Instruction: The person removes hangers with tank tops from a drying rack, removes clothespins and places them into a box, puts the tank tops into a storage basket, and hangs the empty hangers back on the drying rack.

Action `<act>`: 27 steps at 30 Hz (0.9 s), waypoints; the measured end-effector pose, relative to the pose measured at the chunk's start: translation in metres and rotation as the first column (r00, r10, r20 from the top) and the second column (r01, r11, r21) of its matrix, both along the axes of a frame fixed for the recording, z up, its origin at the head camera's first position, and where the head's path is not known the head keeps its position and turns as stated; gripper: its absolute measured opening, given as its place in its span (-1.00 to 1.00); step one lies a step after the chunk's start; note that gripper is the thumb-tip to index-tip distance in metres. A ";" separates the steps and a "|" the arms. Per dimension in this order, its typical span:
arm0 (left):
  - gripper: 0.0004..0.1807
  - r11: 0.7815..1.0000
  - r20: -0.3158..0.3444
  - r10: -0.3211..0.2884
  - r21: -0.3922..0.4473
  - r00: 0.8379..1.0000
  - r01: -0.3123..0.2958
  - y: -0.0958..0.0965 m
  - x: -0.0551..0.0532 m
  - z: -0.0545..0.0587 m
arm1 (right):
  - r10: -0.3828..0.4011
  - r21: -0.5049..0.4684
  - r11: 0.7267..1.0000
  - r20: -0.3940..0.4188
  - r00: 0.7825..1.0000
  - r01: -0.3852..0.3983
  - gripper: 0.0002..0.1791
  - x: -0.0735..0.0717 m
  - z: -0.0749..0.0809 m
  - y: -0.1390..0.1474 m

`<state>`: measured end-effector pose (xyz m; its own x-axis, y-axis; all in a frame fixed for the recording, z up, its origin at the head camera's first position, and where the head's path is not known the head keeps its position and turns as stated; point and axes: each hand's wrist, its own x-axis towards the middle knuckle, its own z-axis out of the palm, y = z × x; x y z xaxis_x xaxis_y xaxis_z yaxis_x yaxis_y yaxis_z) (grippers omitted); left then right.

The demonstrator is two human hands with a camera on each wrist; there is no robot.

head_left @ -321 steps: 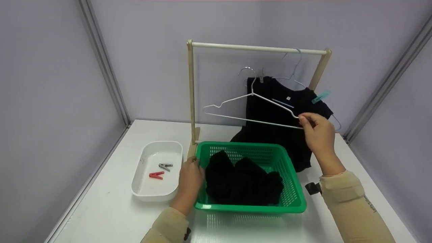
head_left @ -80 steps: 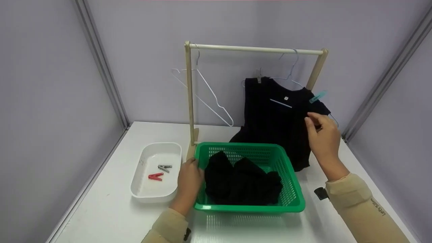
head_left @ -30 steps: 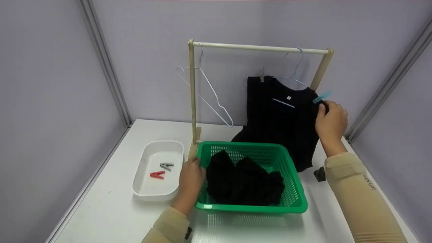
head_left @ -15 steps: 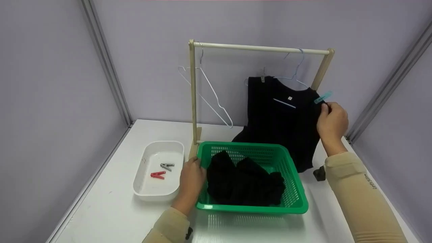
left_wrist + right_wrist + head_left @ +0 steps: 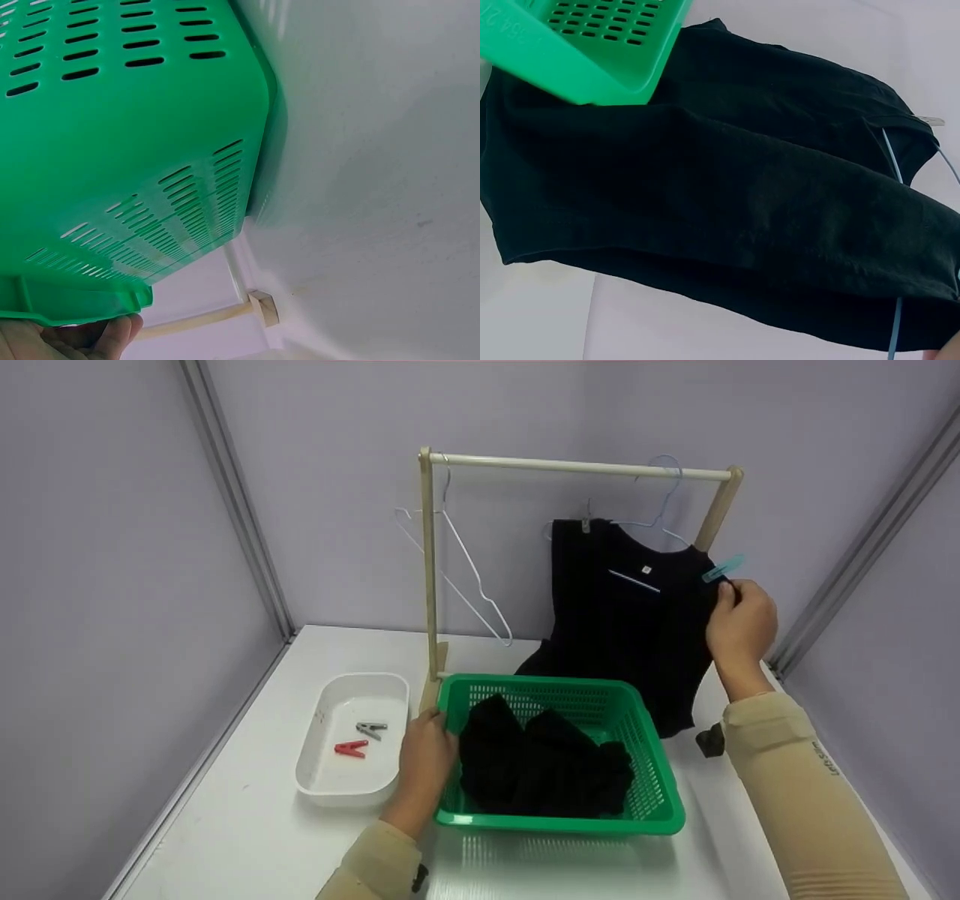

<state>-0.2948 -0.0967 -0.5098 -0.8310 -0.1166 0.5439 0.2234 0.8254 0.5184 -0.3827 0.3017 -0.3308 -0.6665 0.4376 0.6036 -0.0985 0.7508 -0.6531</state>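
- Black garment [image 5: 626,637]: located right of centre in the frame, on a blue hanger [image 5: 670,499]. The hook's arch stands above the rail [image 5: 540,465]; from here I cannot tell whether the two touch.
- Blue clip [image 5: 723,568] and dark clip [image 5: 586,526]: one on each shoulder, presumably to stop the fabric slipping off the wire.
- Right hand [image 5: 742,622]: pinches the garment's shoulder edge just below the blue clip; thumb toward the viewer, fingers bent behind. Holding here probably takes the hanger's weight through one end.
- Right arm: forearm rises from the lower right corner, keeping to the right of the basket.
- Left hand [image 5: 426,757]: curled round the left rim of the green basket [image 5: 559,826], likely to steady it; the left wrist view shows fingertips [image 5: 118,334] beneath the rim. Forearm slants up from bottom centre.
- Dark cloth [image 5: 540,769]: heaped inside the basket.
- White tray [image 5: 309,784]: left on the worktop [image 5: 225,825], holding a grey clip [image 5: 370,729] and a red clip [image 5: 351,748], apparently for easy reach.
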 end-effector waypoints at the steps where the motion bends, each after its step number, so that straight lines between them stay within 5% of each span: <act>1: -0.76 1.000 -0.008 0.002 -0.007 1.000 -0.002 0.000 0.000 -0.001 | 0.004 -0.001 1.000 -0.012 1.000 -0.004 -0.63 0.000 0.001 -0.001; 27: -0.77 1.000 0.053 -0.021 0.001 0.998 0.021 -0.003 -0.003 0.003 | 0.066 -0.021 0.997 -0.199 0.978 -0.072 -0.65 0.000 0.025 -0.010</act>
